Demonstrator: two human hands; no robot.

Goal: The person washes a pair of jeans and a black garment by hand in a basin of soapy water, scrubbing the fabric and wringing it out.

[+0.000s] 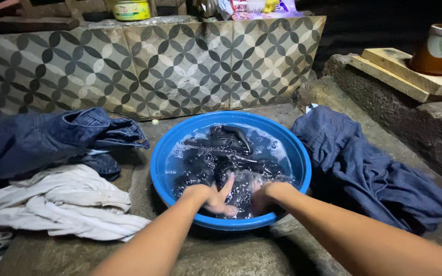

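Patterned tiles (144, 66) with interlocking circles back a rough stone washing floor (241, 250), dim and wet-looking, with a stone ledge at the upper right of the frame carrying wooden boards (405, 74) and a painted cup (441, 48).

At the centre of the frame sits a blue basin (160, 158) of soapy water, and in it a dark garment (226, 153), bunched and mostly sunk, its folds running from the far rim toward the near rim. Both forearms come in from the bottom edge and meet at the near side of the basin. The left hand (213, 197) lies over the cloth, one finger stretched up toward the middle of the basin and the rest curled down into the wet fabric. The right hand (264, 197) is just beside it, fingers tucked under cloth and foam, so I cannot tell how tightly they are clenched. The bulk of the garment lies beyond both hands, toward the upper part of the basin; the two hands are about equally near to it.

Left of the basin lie blue jeans (52, 140) and, below them, a crumpled white cloth (57, 207). A grey-blue garment (364, 168) is heaped on the right.
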